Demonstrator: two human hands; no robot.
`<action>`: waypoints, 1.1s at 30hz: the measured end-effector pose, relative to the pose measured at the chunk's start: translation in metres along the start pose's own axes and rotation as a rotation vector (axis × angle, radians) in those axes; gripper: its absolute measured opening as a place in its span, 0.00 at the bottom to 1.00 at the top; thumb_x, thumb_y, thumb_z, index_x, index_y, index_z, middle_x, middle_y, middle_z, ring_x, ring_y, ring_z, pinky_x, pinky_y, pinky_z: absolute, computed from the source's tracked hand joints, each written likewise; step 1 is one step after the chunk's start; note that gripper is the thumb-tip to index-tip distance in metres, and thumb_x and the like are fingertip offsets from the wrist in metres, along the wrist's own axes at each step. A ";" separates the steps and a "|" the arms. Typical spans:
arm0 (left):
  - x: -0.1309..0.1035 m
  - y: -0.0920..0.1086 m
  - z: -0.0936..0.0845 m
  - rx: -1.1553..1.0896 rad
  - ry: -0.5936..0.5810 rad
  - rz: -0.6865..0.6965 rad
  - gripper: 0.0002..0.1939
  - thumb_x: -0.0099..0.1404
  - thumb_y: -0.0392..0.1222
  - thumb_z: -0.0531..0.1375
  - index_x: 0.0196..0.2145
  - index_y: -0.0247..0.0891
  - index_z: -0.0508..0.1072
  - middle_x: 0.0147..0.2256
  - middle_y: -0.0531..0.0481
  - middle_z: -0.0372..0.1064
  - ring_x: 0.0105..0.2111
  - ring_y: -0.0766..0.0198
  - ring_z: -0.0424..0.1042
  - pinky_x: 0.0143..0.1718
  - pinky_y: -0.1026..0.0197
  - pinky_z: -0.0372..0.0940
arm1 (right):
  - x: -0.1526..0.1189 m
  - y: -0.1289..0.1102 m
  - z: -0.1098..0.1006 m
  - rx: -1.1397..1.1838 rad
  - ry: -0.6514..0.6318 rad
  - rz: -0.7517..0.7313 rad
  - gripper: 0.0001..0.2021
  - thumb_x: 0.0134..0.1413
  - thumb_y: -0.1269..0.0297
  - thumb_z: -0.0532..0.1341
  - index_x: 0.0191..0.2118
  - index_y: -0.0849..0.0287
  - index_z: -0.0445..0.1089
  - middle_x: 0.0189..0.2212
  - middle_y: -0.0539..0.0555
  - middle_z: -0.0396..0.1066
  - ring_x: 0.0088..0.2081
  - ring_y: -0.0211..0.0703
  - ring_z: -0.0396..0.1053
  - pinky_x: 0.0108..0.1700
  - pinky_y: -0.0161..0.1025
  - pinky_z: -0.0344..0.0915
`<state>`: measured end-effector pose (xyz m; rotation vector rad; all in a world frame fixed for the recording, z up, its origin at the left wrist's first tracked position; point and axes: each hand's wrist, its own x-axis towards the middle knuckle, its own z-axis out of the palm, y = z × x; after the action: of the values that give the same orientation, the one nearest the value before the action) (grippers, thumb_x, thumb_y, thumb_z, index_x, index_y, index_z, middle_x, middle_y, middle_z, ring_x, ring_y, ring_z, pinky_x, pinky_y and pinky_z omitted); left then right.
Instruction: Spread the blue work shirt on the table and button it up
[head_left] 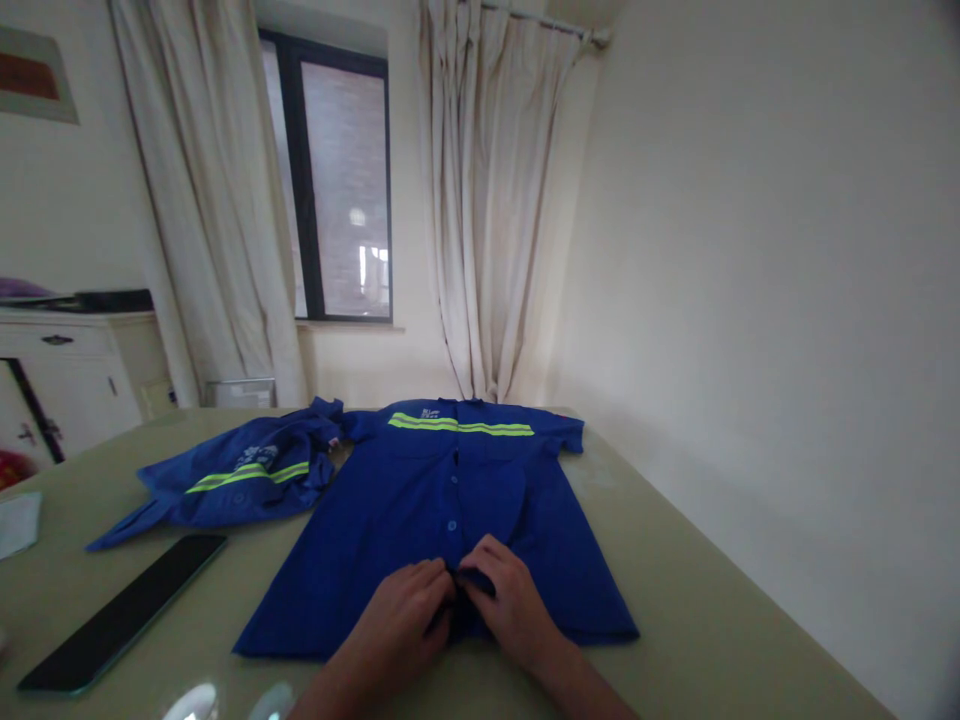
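Note:
A blue short-sleeved shirt (390, 500) with a yellow-green reflective band across the chest lies spread face up on the table, its collar at the far side. Two buttons show on its front placket. At the lower placket, my left hand (409, 610) pinches the shirt's edge from the left. My right hand (506, 590) grips the same part from the right, thumb and fingers curled round the cloth. The fingertips of both hands nearly meet. Whatever button lies between them is hidden.
A second blue garment (247, 475) lies crumpled left of the shirt. A long black flat object (127, 610) rests on the greenish table (697, 620) at the near left, with a pale item (19, 522) beyond. A wall (787, 350) borders the table's right side.

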<state>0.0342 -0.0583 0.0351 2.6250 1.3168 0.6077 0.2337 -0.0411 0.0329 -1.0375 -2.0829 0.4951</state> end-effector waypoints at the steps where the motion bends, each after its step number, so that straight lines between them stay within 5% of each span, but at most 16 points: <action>1: 0.000 0.000 0.001 0.031 0.031 -0.006 0.11 0.62 0.29 0.55 0.39 0.42 0.71 0.40 0.50 0.72 0.42 0.59 0.73 0.45 0.58 0.65 | 0.001 -0.001 -0.001 0.040 0.004 0.010 0.08 0.62 0.73 0.61 0.41 0.53 0.75 0.39 0.52 0.72 0.43 0.44 0.71 0.48 0.38 0.66; 12: 0.002 -0.006 0.003 0.115 0.168 0.115 0.14 0.70 0.29 0.51 0.43 0.45 0.71 0.41 0.50 0.72 0.41 0.59 0.72 0.49 0.56 0.67 | 0.001 0.001 -0.003 0.108 -0.065 0.040 0.19 0.51 0.81 0.58 0.42 0.51 0.78 0.39 0.50 0.73 0.44 0.42 0.72 0.48 0.36 0.64; 21: 0.004 -0.005 0.006 -0.053 0.175 -0.069 0.10 0.69 0.32 0.55 0.42 0.46 0.72 0.41 0.51 0.73 0.42 0.59 0.72 0.46 0.58 0.66 | -0.004 0.012 0.005 0.160 -0.059 0.163 0.12 0.61 0.68 0.60 0.47 0.50 0.78 0.46 0.51 0.78 0.50 0.50 0.72 0.56 0.43 0.63; 33: 0.010 0.001 0.010 -0.373 0.146 -0.341 0.06 0.59 0.34 0.55 0.33 0.41 0.70 0.37 0.50 0.68 0.37 0.60 0.69 0.40 0.60 0.60 | -0.004 0.005 0.002 0.215 -0.064 0.264 0.12 0.60 0.65 0.60 0.45 0.51 0.79 0.45 0.51 0.79 0.51 0.51 0.71 0.56 0.43 0.61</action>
<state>0.0441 -0.0503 0.0289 2.0383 1.4779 0.8984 0.2358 -0.0415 0.0268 -1.1850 -1.9051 0.8746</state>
